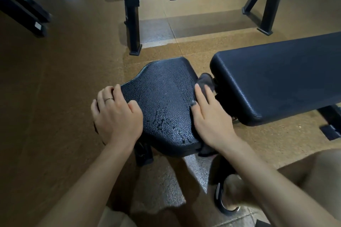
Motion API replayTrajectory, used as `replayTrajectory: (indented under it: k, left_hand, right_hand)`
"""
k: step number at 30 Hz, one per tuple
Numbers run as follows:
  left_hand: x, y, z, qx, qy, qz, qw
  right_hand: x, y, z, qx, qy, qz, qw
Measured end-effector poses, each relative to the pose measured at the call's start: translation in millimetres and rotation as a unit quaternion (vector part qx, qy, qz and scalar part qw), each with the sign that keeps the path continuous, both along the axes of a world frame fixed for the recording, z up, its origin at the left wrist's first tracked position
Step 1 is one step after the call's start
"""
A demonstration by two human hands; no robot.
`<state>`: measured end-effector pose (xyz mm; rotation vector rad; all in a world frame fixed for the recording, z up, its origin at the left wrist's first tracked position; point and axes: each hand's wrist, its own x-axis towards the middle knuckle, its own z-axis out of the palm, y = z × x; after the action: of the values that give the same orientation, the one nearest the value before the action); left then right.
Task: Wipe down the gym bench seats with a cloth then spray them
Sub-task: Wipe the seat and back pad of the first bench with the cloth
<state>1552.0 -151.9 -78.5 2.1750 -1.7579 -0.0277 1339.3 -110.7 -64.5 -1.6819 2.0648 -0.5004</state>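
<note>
Watching my right hand [210,116] press flat, fingers straight, on the cloth [206,79] at the wet seat [166,101] edge, left hand [116,114] gripping its opposite side.

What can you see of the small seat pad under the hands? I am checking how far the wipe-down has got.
The seat pad is black, with a pebbled, leather-like skin, wider at the near end and narrowing with notched corners at the far end. Wet streaks and droplets shine down its middle and near edge. The left hand rests on its left edge, fingers curled over the rim. The right hand presses a dark grey cloth against its right edge, beside the long backrest pad.
</note>
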Motion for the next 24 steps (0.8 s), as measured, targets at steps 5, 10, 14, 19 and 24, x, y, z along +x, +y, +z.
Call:
replayTrajectory:
  k: [5,10,14,19,24]
  left_hand:
    - [2,-3,1,-0.003,-0.005,-0.003,1.000]
    - [4,-1,3,-0.003,0.005,-0.010,1.000]
    - [7,0,1,0.003,0.001,-0.020,1.000]
    - [5,0,2,0.010,0.000,-0.016,1.000]
    - [4,0,5,0.007,0.012,-0.015,1.000]
  right_hand:
    - [6,-116,-3,0.024,0.029,0.031,0.999]
    - [25,-76,-4,-0.023,0.137,0.104,0.985]
    - [40,22,-2,-0.060,0.180,0.237,0.953]
    - [34,-62,-4,-0.063,0.220,0.285,0.931]
    - [55,-148,-5,-0.040,0.203,0.228,0.951]
